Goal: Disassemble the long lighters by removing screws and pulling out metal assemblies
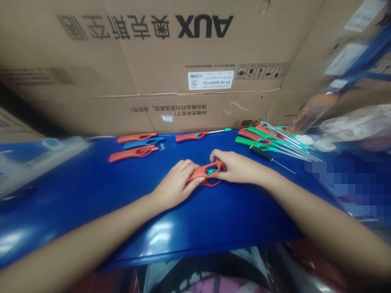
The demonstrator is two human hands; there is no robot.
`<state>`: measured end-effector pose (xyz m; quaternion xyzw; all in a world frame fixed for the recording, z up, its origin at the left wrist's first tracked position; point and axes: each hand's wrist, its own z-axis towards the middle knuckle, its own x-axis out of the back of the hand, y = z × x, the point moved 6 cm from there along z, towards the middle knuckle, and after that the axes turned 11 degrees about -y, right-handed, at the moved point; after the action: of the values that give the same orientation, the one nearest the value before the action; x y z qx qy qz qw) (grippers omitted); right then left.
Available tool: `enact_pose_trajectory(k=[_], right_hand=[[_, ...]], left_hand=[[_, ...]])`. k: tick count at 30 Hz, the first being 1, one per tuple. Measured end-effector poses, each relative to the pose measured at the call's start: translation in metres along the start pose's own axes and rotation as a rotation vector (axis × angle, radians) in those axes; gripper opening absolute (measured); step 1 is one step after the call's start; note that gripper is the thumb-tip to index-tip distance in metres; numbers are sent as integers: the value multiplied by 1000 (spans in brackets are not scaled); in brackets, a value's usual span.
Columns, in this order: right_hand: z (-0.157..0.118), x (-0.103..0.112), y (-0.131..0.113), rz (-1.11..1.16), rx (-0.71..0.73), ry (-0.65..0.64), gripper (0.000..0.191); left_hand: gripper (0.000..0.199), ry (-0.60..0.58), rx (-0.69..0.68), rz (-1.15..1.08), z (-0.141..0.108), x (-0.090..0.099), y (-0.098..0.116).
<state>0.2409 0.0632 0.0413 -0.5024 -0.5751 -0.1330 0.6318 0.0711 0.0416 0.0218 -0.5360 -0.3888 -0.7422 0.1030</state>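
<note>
Over the middle of the blue table [100, 211], an orange lighter handle [198, 174] is held between both hands. My left hand [175, 181] is closed around its rear end, thumb along the near side. At its looped front end, my right hand [230, 166] is closed, with the fingertips partly hidden behind the loop. A green trigger [210, 172] shows inside the loop. Below it a second orange loop edge [212, 182] shows, apart from the upper one. Beyond my hands lies a red lighter [192, 136] with a metal tube and a green tip.
Red and blue handles [142, 143] lie at the back left, beside small metal springs [162, 146]. Several finished-looking lighters [271, 138] are heaped at the back right, with a black-handled screwdriver [261, 153] alongside. A large cardboard box [146, 81] walls off the back. A clear bottle [314, 108] leans at right.
</note>
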Motion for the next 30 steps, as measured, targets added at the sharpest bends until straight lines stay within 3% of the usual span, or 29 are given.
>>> enact_pose_trajectory(k=[4,12,16,22,27,30], right_hand=[[5,0,12,137,-43,-17,33],[8,0,13,152,-35,-58,16],[8,-2,13,174,-3,-81,11],[6,1,11,70,46,-53,9],[5,6,10,51,76,11,8],[4,9,10,129,89,58,10]], left_hand=[[32,20,3,-9,0,1,-2],[29,46,-28,-43,-2,3,0],[25,132,51,-163,-5,7,-4],[15,287,157,-318,-11,13,-15],[27,290,198,-227,-10,16,-19],[21,317,193,-208,-7,19,-22]])
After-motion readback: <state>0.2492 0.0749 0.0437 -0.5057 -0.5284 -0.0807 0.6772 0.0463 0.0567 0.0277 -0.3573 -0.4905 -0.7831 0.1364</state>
